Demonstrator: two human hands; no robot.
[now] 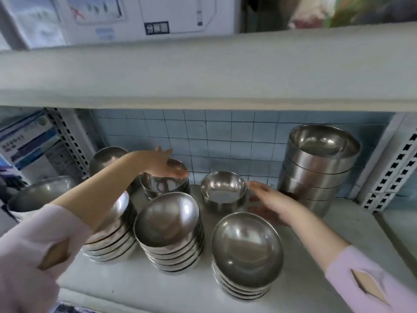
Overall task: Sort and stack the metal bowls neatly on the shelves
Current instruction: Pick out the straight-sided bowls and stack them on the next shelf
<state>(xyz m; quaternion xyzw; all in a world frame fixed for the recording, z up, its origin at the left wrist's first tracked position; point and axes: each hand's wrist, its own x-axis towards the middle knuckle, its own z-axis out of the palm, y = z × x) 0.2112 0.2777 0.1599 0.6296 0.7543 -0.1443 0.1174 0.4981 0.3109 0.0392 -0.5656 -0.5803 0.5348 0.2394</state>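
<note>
Pink sleeves frame our view, the left sleeve (27, 256) at 7 o'clock and the right sleeve (365, 281) at 4 o'clock. Past them, on the shelf (135, 283), we judge the sorting well advanced. Three stacks of shallow bowls stand in a front row: the left stack (112, 229) under our forearm, the middle stack (167, 222) at 6 o'clock and the right stack (247, 247) at 5 o'clock. A tall stack (322, 154) of large deep bowls stands at 3 o'clock against the tiled wall (225, 136). What is left seems to be the small bowls at the back, a leaning bowl (106, 158) at 10 o'clock and a loose bowl (40, 193) at 9 o'clock, beyond the shelf post.

Our left hand (162, 166) reaches to 12 o'clock of the middle stack. Its grip is closed over the rim of a small bowl (162, 185), which sits on at least one other like it. Our right hand (268, 199) has a slack grip, fingers straight and spread. It lies just beside a second small bowl (223, 188) at 12 o'clock of the right stack, and that bowl is nested in another. We cannot tell whether the fingertips touch it.

Round bowls have no long axis of their own. Those in the stacks and both small bowls point mouth up, so each stack's axis runs vertical.
</note>
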